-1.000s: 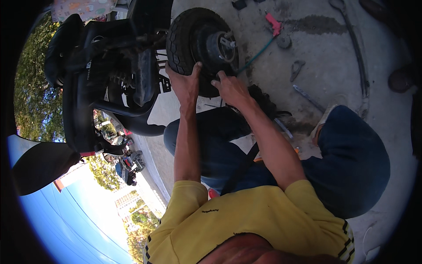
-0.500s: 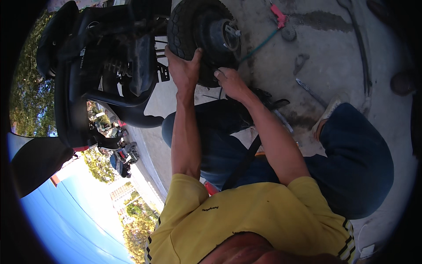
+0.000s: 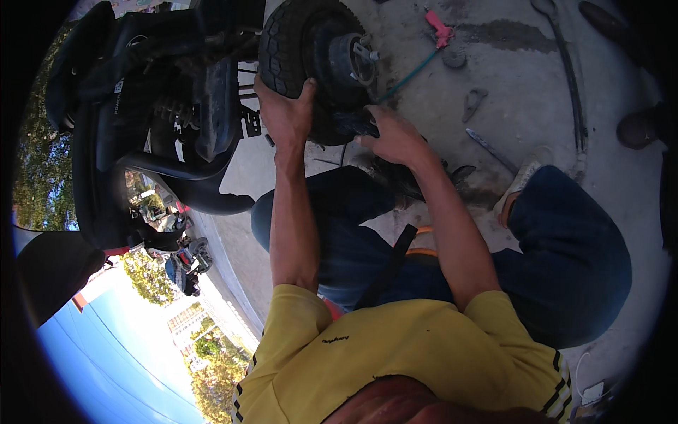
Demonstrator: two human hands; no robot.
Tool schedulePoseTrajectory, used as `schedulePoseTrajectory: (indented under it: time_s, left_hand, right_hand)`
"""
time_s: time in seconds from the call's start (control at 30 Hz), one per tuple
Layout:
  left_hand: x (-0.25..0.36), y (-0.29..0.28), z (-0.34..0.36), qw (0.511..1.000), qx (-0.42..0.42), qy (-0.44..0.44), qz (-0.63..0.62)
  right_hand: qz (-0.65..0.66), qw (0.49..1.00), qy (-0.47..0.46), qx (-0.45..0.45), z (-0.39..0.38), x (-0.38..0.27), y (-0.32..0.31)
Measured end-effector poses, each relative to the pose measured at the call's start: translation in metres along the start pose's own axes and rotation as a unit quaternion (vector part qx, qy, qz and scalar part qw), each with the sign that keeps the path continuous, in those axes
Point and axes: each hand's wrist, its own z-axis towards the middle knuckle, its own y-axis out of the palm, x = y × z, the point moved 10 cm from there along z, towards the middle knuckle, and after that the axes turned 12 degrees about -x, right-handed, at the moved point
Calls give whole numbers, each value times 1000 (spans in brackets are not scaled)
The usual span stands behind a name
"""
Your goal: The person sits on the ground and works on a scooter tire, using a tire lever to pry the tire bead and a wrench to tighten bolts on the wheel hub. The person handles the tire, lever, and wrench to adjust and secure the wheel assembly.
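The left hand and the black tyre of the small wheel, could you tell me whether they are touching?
Touching. The head view shows the left hand laid flat on the black tyre, its fingers wrapped over the tread with no gap.

Just a small white label (image 3: 116, 86) with dark print, stuck on the black scooter body (image 3: 99, 141), upper left.

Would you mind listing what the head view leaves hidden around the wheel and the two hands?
- Fingertips of the left hand: curled over the tyre, out of sight.
- What the right hand grips: a dark part, covered by its fingers.
- Top of the tyre: cut off by the upper edge.
- Tools on the concrete floor: too small to identify.
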Motion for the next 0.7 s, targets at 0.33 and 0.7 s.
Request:
schedulePoseTrajectory:
  time_s: [0.33,0.7]
  left_hand:
    - [14,-4,0,1000,3,8,2]
    - [10,-2,-1,1000,-8,-27,-10]
  right_hand:
    - [82,993,-50,68,41,-33,21]
    - [-32,998,-33,40,34,-47,19]
